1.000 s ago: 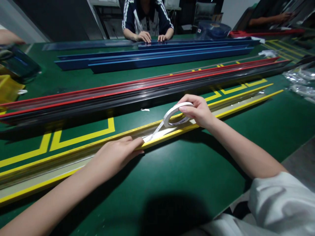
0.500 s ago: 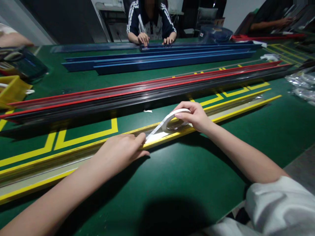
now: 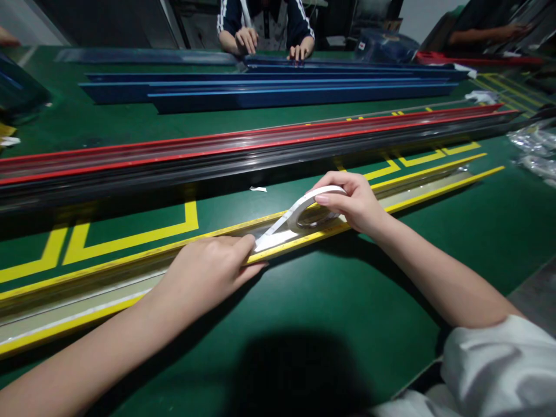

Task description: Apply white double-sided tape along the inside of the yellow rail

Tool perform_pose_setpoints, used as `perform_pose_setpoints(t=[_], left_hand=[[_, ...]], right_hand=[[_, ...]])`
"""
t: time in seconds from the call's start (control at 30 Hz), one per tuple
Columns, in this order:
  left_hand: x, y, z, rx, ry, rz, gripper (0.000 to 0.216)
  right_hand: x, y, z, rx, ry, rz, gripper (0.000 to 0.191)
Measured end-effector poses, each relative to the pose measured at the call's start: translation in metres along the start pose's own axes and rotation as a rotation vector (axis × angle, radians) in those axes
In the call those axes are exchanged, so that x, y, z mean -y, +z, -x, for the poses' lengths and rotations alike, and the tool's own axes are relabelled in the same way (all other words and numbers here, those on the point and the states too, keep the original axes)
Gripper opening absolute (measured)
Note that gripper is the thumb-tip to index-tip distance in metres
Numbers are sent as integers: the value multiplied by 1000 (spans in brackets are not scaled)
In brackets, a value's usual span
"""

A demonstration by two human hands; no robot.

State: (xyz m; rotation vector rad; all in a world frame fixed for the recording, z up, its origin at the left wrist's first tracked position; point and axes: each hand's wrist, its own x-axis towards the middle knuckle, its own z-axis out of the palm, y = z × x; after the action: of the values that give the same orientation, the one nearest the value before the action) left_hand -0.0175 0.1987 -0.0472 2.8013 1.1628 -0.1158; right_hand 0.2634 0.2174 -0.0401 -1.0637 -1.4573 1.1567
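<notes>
A long channel strip with yellow edges (image 3: 434, 193) lies slantwise across the table in front of me. My left hand (image 3: 212, 260) grips it near the middle, with fingers inside the channel and the thumb outside the near edge. The index fingertip rests at the end of a white tape length (image 3: 274, 228). This tape rises at a slant to a narrow white tape roll (image 3: 307, 198), pinched at its right side between thumb and fingers of my right hand (image 3: 358, 202). The roll is held tilted over the channel. Part of the channel is hidden under my left hand and forearm.
Beyond lie red-edged and black strips (image 3: 260, 152), then several blue strips (image 3: 304, 95), where a co-worker's hands (image 3: 247, 40) rest. Yellow marking lines (image 3: 143, 238) and a white scrap (image 3: 258, 189) are on the green table. Clear plastic bags (image 3: 532, 147) lie at the right.
The view has tilted down and shifted slightly. Both hands keep nearly the same places; my right hand with the tape roll sits slightly farther right, and the slanting tape looks slightly longer.
</notes>
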Motion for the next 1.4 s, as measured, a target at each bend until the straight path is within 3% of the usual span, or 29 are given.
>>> perform_pose_setpoints(t=[0.43, 0.87, 1.4], left_hand=[[0, -2, 0, 27, -89, 187, 34], [-3, -13, -1, 88, -9, 280, 23], [-2, -17, -3, 110, -30, 356, 25]], right_hand=[[0, 0, 1, 15, -6, 40, 21], [1, -1, 1, 39, -6, 62, 21], [2, 0, 2, 59, 10, 73, 23]])
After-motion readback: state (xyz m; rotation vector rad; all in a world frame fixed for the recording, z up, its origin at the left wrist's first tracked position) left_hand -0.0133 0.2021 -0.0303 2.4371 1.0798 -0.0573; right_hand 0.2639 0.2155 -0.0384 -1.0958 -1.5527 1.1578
